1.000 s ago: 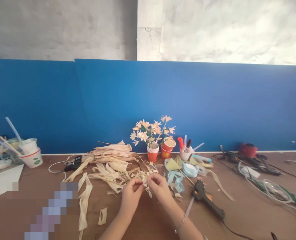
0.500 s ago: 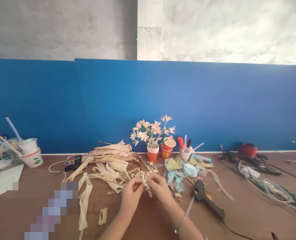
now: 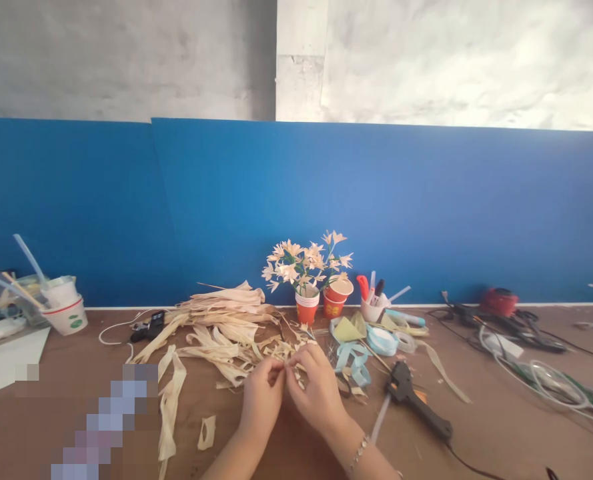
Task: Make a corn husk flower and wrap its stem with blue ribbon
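Observation:
My left hand (image 3: 263, 395) is closed in a pinch above the table, thumb against bent fingers. My right hand (image 3: 317, 388), a bracelet (image 3: 359, 455) at its wrist, pinches too, its fingertips meeting those of the left. Between them is a small pale piece of dried husk, now almost wholly hidden by the fingers. Just behind the hands lie cut husk scraps (image 3: 279, 349). A large heap of dried husk strips (image 3: 226, 327) spreads to the left. Pale husk flowers (image 3: 289, 272) on green stems stand in a stack of red paper cups (image 3: 306, 311) at the back.
A black glue gun (image 3: 419, 403) lies right of my hands, its cord trailing forward. Blue ribbon (image 3: 353, 363) and a holder with pens (image 3: 371, 311) are behind it. Cables (image 3: 531, 373) tangle at far right. A white cup (image 3: 66, 316) stands at left. One husk strip (image 3: 171, 407) lies nearer.
My right hand has turned and shifted slightly left, bringing its fingertips against those of my left hand. The pale husk piece that showed between the fingers is now covered.

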A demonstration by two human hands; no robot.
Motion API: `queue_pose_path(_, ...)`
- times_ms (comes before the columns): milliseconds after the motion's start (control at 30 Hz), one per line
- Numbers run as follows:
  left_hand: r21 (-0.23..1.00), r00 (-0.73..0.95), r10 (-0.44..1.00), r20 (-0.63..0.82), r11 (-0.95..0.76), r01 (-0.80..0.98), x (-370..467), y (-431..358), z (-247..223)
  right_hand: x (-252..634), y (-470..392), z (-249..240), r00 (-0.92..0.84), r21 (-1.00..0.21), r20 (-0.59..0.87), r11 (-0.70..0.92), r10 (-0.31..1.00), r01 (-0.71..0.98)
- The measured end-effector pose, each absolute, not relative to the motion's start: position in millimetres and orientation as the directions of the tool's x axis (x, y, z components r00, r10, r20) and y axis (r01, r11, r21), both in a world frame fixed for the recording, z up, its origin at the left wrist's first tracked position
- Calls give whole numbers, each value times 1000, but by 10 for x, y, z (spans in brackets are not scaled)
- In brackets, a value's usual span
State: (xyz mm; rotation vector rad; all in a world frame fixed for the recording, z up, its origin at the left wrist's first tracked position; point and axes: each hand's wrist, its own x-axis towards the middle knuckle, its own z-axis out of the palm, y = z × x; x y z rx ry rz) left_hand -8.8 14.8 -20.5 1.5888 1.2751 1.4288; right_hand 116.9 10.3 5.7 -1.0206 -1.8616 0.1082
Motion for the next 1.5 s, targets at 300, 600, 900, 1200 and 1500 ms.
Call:
queue_pose_path(300,877,-33,922,385,-355,324,-81,131,-272,1131,87,29,-173,-449,697,612,695,651)
queue_pose_path(600,864,-23,922,386,-353,358,-59,109,-227,1119,76,45,-183,-457,687,614,703,643)
queue_pose_path(900,876,-22,923,384,-357,323,-61,112,-215,1118,84,34,-180,-463,692,621,699,633)
queue_pose_path(1200,942,-42,954,296,-285,176,-63,132,-214,1139,54,77,-137,-525,706,642,695,559)
queue_pose_path(1500,979,-26,997,74,-78,-188,-52,205,-206,1249,286,-45,115,-891,413,374,904,258)
